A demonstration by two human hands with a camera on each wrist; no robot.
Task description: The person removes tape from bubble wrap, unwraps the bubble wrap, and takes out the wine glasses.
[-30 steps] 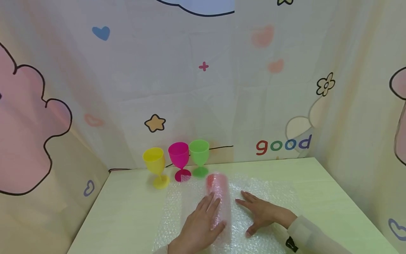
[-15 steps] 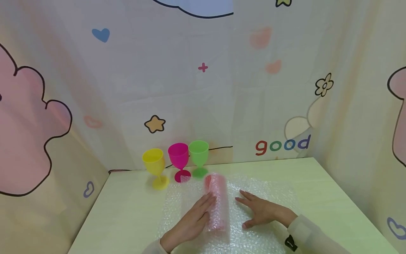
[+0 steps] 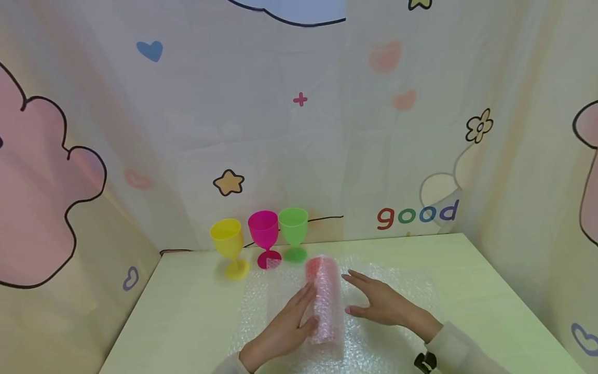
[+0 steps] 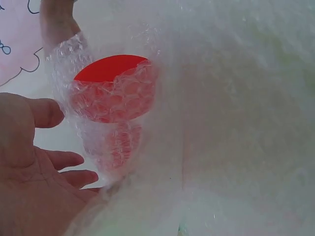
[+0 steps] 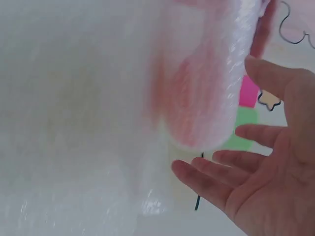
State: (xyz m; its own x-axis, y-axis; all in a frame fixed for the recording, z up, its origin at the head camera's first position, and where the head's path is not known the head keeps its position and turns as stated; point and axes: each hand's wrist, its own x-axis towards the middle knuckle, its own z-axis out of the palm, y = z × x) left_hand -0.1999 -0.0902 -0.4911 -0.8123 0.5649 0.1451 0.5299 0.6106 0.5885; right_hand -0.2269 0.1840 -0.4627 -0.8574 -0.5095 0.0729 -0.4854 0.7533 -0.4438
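A red goblet (image 4: 112, 93) lies on its side, rolled in clear bubble wrap; its round red end shows in the left wrist view. In the head view the wrapped roll (image 3: 324, 306) runs away from me over the flat bubble wrap sheet (image 3: 374, 343). My left hand (image 3: 282, 327) rests along the roll's left side, fingers straight and thumb on its near part. To the right of the roll, my right hand (image 3: 385, 301) hovers over the sheet with fingers extended and thumb apart, holding nothing. In the right wrist view its fingertips (image 5: 183, 168) stand close beside the roll.
Behind the sheet, a yellow goblet (image 3: 227, 239), a magenta goblet (image 3: 263, 228) and a green goblet (image 3: 294, 226) stand upright on the pale table (image 3: 173, 301). A printed curtain (image 3: 261, 119) hangs at the back and both sides.
My left hand has slid from the top of the roll to its left side. The roll shifted slightly left, then right again. My right hand's thumb has come forward, nearer its fingers.
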